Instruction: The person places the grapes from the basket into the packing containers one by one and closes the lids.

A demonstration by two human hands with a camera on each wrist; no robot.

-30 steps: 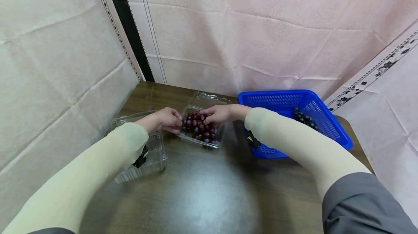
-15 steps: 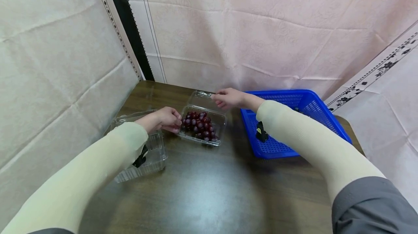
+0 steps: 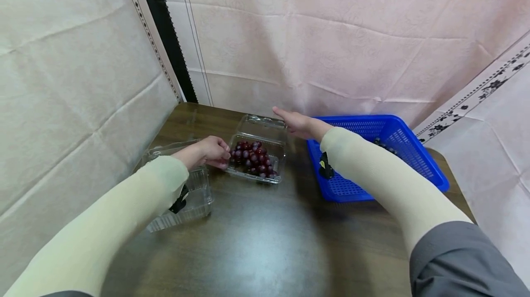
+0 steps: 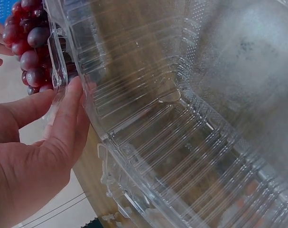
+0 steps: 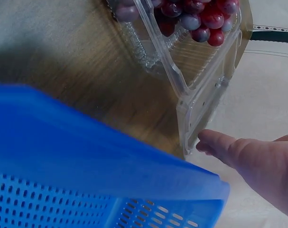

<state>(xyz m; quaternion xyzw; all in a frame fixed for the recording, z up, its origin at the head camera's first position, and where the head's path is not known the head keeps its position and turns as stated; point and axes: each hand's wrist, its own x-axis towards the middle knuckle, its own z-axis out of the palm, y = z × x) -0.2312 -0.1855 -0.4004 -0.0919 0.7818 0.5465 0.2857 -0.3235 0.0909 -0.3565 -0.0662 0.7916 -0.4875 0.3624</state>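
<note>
A bunch of red grapes (image 3: 253, 159) lies in a clear plastic clamshell box (image 3: 278, 168) whose lid (image 3: 260, 127) is tipped back toward the rear. My left hand (image 3: 213, 151) pinches the box's left rim between thumb and fingers, as the left wrist view shows. Beside the hinged lid, at its right edge, is my right hand (image 3: 299, 123), with its thumb extended and nothing held. In the right wrist view, the fingertips are close to the lid; whether they touch it I cannot tell.
A blue plastic basket (image 3: 420, 161) with dark grapes (image 3: 383, 144) inside stands at the right, under the right forearm. Empty clear plastic boxes (image 3: 194, 195) sit below the left wrist. Pale cloth hangs behind the wooden table (image 3: 256, 241).
My right hand has drawn back from the grapes to the lid's right side, its thumb now extended. The left hand has kept its place on the rim.
</note>
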